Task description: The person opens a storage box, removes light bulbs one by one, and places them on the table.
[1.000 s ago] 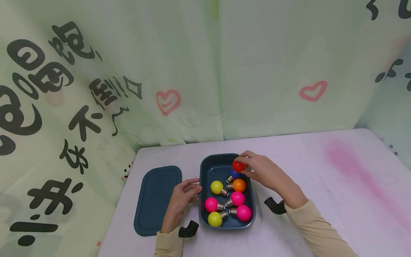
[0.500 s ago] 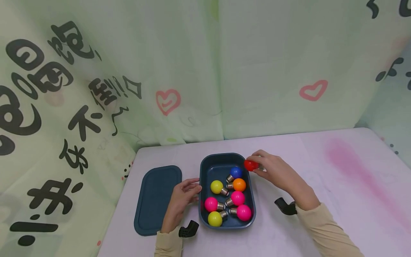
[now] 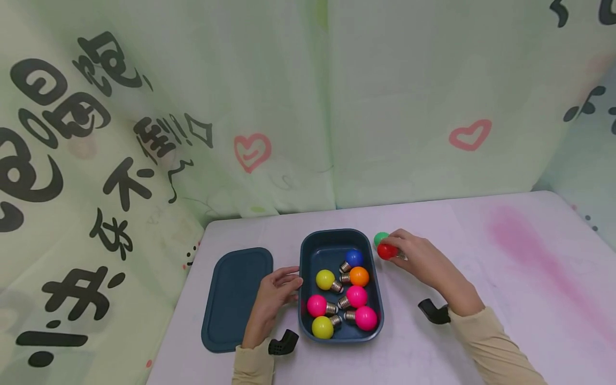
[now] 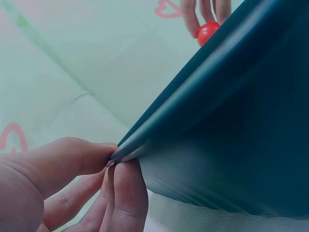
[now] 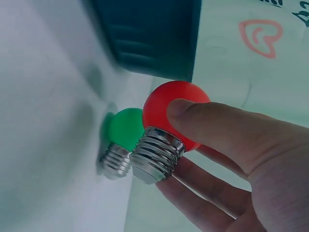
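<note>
Pale tabletop (image 3: pixel 457 230): green bulb (image 3: pixel 380 238) near glossy red screw-base bulb (image 5: pixel 164 104) pinched by right hand (image 3: pixel 423 260); left hand (image 3: pixel 273 298) pinches blue tray (image 4: pixel 193 94) rim.

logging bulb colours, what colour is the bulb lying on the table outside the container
The screw-base bulb is green; the right wrist view shows it best.

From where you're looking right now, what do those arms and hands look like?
The left hand and right hand are bare, ungloved. Plain beige sleeves stop short of them; an angular black device juts out beside the left one, a similar black piece beside the right.
</note>
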A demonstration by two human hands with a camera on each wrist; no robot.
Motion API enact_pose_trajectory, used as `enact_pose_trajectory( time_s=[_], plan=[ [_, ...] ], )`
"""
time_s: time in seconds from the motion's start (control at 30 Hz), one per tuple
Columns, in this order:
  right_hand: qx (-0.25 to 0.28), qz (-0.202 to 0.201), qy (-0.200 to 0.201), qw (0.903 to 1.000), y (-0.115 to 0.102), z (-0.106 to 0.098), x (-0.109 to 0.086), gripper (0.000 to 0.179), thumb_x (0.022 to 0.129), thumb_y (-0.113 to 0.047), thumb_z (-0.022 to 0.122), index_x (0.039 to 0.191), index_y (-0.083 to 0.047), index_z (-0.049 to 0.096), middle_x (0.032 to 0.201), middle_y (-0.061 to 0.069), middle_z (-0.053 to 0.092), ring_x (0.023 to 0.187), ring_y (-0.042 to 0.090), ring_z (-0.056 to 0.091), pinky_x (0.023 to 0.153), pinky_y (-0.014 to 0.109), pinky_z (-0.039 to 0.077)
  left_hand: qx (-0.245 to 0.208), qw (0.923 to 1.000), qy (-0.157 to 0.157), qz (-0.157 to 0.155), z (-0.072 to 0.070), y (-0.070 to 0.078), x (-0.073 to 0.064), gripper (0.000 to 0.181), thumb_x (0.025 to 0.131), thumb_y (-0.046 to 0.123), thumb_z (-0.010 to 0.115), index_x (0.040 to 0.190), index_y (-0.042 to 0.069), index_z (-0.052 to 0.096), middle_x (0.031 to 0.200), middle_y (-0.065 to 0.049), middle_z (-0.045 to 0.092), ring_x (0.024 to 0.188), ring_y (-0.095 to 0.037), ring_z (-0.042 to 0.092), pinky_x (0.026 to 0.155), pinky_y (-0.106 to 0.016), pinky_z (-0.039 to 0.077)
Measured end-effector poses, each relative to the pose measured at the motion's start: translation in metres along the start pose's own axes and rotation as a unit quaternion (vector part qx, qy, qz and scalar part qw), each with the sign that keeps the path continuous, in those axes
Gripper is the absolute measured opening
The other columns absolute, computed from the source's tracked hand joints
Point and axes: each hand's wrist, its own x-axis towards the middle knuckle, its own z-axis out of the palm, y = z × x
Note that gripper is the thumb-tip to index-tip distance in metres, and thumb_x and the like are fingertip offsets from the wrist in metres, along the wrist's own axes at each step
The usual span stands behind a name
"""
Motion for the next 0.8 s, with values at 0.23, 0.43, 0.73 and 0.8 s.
enact_pose_trajectory(
  time_s=[0.23,0.43,0.73,0.8],
  plan=[
    [-0.008,0.029,-0.015,0.9994,0.009,0.01,0.001,0.041,0.077,-0.001,0.082,0.116,-0.003,0.07,0.111,0.015,0.066,0.098,0.032,0.067,0.084,0.045,0.058,-0.001,1.0,-0.004,-0.004,-0.001,0.002,0.0,0.047,0.091,0.025,0.073,0.132,0.005,0.061,0.114,-0.009,0.069,0.09,-0.013,0.067,0.078,-0.029,0.059],
    [-0.002,0.038,-0.026,0.9989,0.011,0.016,0.001,0.041,0.078,-0.002,0.082,0.117,-0.005,0.071,0.112,0.014,0.067,0.1,0.031,0.067,0.087,0.047,0.057,-0.002,1.0,-0.007,-0.002,-0.001,0.0,0.001,0.047,0.092,0.024,0.072,0.132,0.004,0.061,0.113,-0.008,0.069,0.09,-0.013,0.067,0.079,-0.031,0.059],
    [-0.008,0.032,-0.035,0.9988,0.011,0.02,0.002,0.039,0.077,-0.002,0.082,0.115,-0.005,0.072,0.109,0.012,0.068,0.099,0.029,0.066,0.088,0.047,0.056,0.001,1.0,-0.005,0.0,-0.001,0.0,0.0,0.047,0.092,0.024,0.072,0.133,0.004,0.061,0.114,-0.009,0.068,0.09,-0.013,0.067,0.08,-0.032,0.059],
    [-0.01,0.031,-0.037,0.9988,0.011,0.021,0.002,0.039,0.077,-0.002,0.083,0.114,-0.005,0.072,0.108,0.012,0.068,0.098,0.028,0.065,0.088,0.047,0.056,0.001,1.0,-0.005,0.0,-0.001,0.001,-0.001,0.047,0.092,0.024,0.073,0.132,0.004,0.061,0.114,-0.009,0.068,0.09,-0.013,0.067,0.079,-0.032,0.059]
  ],
)
